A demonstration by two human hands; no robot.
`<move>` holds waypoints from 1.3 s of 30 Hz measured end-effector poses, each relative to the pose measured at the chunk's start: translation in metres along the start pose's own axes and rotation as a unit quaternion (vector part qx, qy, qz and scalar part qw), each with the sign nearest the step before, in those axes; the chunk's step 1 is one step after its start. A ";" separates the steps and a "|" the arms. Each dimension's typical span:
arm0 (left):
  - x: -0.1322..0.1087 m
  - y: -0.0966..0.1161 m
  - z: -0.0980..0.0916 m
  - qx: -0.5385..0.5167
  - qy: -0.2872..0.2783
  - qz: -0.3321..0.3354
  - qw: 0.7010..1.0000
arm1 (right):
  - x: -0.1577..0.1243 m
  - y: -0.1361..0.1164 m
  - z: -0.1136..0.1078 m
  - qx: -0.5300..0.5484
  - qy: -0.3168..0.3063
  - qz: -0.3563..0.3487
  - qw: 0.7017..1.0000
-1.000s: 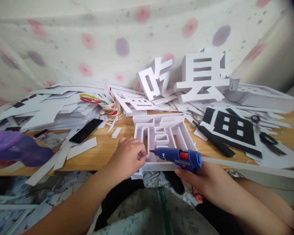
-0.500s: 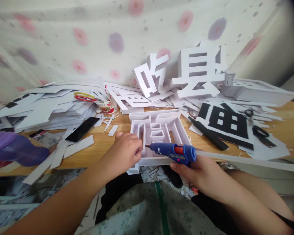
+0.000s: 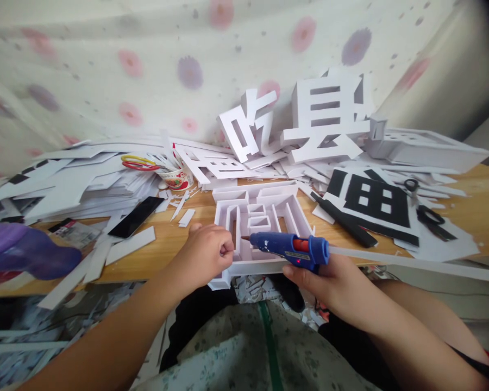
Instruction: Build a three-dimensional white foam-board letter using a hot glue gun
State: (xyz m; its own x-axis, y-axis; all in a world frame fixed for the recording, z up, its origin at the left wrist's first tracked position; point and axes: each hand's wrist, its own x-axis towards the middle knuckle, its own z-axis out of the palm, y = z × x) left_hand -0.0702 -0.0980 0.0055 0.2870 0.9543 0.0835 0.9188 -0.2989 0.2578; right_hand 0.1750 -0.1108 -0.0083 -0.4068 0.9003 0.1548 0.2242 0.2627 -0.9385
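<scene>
A white foam-board letter form (image 3: 264, 267) with upright walls and inner compartments lies at the table's front edge. My right hand (image 3: 337, 285) is wrapped round a blue hot glue gun (image 3: 283, 247) with a long glue stick (image 3: 407, 263) running out of its back. The gun's nozzle points left, over the inside of the letter form. At the form's left side my left hand (image 3: 207, 250) is closed, its fingers curled in towards the wall. Whatever those fingers pinch, if anything, is hidden. Between my left hand and the nozzle there is a small gap.
Finished white letters (image 3: 330, 114) stand at the back. A black phone (image 3: 136, 217), a paper cup (image 3: 177, 179) with scissors, and foam sheets (image 3: 101, 184) are on the left. Black scissors (image 3: 432, 217), a black-and-white template (image 3: 377, 201) and a black-handled tool (image 3: 346, 222) lie right.
The glue gun has tilted slightly, its back end shifting a little right and its nozzle up. My left hand stays by the form's left side, still curled. The whole view has shifted slightly.
</scene>
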 end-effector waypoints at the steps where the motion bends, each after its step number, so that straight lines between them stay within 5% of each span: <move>1: 0.000 0.000 0.000 -0.001 0.000 -0.001 1.000 | 0.000 0.000 0.000 0.002 0.001 0.011 1.000; 9: -0.005 0.002 -0.001 0.007 0.025 -0.018 1.000 | -0.005 0.002 -0.006 0.044 0.020 0.060 0.997; 16: -0.022 -0.027 -0.017 -0.051 0.180 -0.041 0.981 | -0.010 0.011 -0.012 0.065 0.050 0.081 0.993; 22: -0.025 -0.022 -0.010 -0.042 0.113 -0.048 0.992 | -0.010 0.012 -0.012 0.084 0.046 0.094 0.991; 26: -0.026 -0.018 -0.005 -0.020 0.127 -0.051 0.990 | -0.012 0.013 -0.013 0.081 0.053 0.098 0.990; 31: -0.037 -0.065 -0.005 -0.004 0.236 -0.186 0.954 | -0.018 0.020 -0.020 0.118 0.092 0.098 0.984; 34: -0.040 -0.109 -0.001 -0.005 0.209 -0.260 0.943 | -0.019 0.017 -0.026 0.155 0.129 0.103 0.974; 39: -0.019 -0.150 0.011 0.000 0.155 -0.261 0.953 | -0.018 0.005 -0.032 0.257 0.180 0.128 0.941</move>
State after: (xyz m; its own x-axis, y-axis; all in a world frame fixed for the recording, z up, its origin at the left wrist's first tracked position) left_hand -0.2101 -0.0709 -0.0449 -0.3024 0.9263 0.2247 0.9146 0.2156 0.3420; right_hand 0.2117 -0.1142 -0.0057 -0.0502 0.9948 -0.0885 -0.2225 -0.0975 -0.9700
